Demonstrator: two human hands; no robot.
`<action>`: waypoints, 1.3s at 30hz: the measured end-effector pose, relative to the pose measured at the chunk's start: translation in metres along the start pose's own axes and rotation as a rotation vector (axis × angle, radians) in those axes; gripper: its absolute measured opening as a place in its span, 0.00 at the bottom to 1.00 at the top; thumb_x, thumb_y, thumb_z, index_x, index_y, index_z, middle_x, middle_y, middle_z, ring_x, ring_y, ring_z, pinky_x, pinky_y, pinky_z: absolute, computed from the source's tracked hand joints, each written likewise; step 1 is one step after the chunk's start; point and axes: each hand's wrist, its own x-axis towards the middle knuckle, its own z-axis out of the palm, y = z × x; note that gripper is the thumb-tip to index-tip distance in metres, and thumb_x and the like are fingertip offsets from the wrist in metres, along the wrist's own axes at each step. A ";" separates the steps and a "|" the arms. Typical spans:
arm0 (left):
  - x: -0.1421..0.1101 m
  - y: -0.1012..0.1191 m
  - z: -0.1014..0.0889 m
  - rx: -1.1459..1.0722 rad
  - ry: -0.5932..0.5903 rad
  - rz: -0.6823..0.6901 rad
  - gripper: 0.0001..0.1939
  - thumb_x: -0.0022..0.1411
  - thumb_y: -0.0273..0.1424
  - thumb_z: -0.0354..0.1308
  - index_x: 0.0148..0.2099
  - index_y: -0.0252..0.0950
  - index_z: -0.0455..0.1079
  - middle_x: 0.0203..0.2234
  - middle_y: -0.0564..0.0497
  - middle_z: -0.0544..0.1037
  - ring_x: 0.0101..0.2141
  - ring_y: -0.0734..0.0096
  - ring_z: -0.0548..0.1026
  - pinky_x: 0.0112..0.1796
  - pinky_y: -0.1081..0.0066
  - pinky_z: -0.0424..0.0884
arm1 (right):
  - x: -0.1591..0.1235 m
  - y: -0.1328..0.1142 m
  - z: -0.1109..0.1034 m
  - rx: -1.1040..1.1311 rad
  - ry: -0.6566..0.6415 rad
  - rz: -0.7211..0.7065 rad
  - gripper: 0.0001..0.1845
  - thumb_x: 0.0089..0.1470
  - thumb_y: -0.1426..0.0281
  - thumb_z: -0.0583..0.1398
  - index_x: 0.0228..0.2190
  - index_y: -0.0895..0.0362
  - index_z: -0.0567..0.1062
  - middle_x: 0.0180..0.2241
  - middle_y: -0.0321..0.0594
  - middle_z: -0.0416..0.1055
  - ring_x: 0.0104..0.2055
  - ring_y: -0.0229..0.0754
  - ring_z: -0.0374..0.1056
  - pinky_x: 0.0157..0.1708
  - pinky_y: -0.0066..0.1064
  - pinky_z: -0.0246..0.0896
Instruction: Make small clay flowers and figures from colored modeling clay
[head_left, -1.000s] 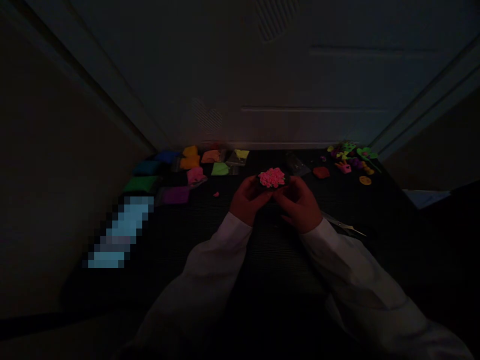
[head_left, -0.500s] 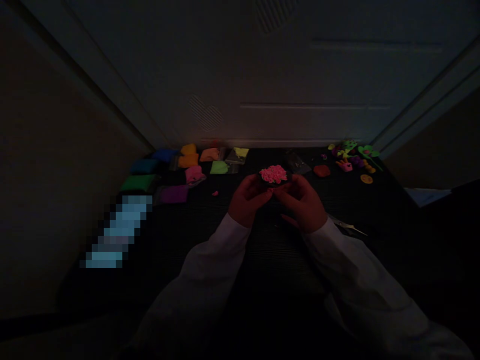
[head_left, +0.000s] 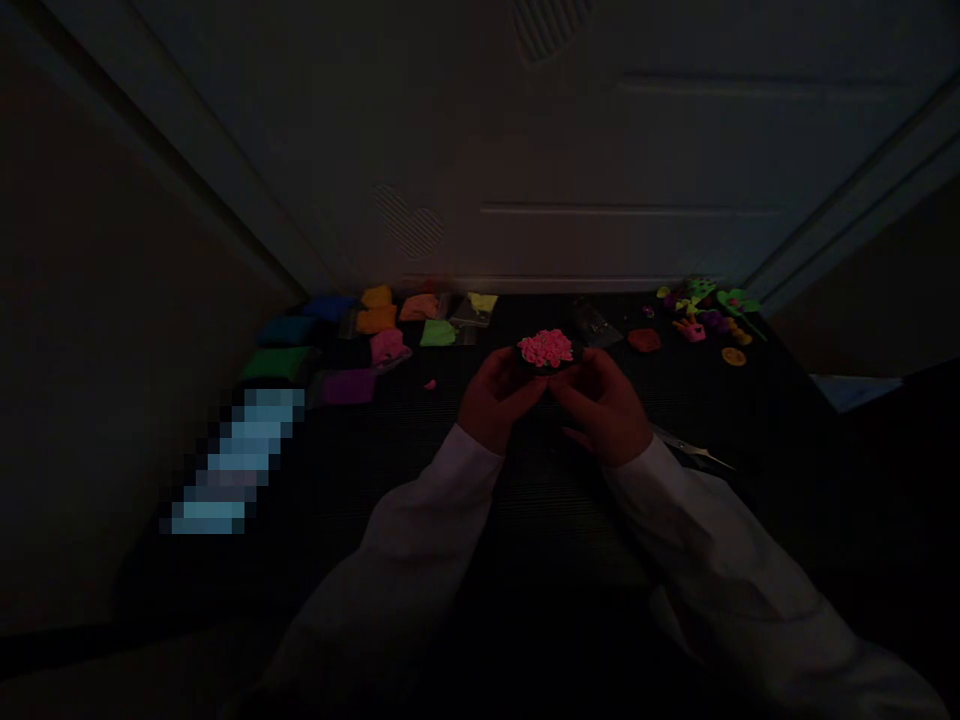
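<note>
Between my two hands is a small, round, dark-edged piece topped with a bumpy cluster of pink clay flowers (head_left: 546,348). From the left, my left hand (head_left: 493,400) grips its side, with the thumb at the near edge. My right hand (head_left: 609,405) closes on the opposite side, and the two thumbs nearly meet in front. The dim light hides the underside of the piece and the fingertips behind it. Scissors (head_left: 697,450) lie beside my right wrist. A small pink scrap of clay (head_left: 430,384) rests on the dark table to the left.
Packets of coloured clay, among them a purple packet (head_left: 349,387) and a green packet (head_left: 279,363), line the table's left and back. A red lump (head_left: 643,341) and several small clay figures (head_left: 701,315) sit at the back right. A pixelated bright patch (head_left: 236,465) covers the left edge.
Both hands keep their hold on the pink flower piece, which has tilted very slightly. The view has shifted a little; nothing else has visibly moved.
</note>
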 end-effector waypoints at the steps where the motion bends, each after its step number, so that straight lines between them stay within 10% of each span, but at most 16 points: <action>1: 0.000 0.000 0.000 -0.002 0.002 -0.005 0.18 0.42 0.24 0.62 0.39 0.41 0.67 0.35 0.54 0.74 0.38 0.70 0.71 0.44 0.66 0.64 | 0.000 -0.001 0.000 0.002 -0.001 0.007 0.15 0.40 0.69 0.61 0.33 0.54 0.65 0.28 0.33 0.66 0.30 0.35 0.63 0.34 0.30 0.59; 39: 0.000 0.004 0.006 -0.055 0.100 -0.133 0.15 0.37 0.22 0.60 0.32 0.37 0.67 0.28 0.56 0.73 0.31 0.74 0.69 0.33 0.72 0.63 | -0.006 -0.001 0.001 -0.442 0.049 -0.212 0.13 0.43 0.70 0.57 0.35 0.55 0.64 0.30 0.36 0.65 0.30 0.37 0.63 0.33 0.31 0.59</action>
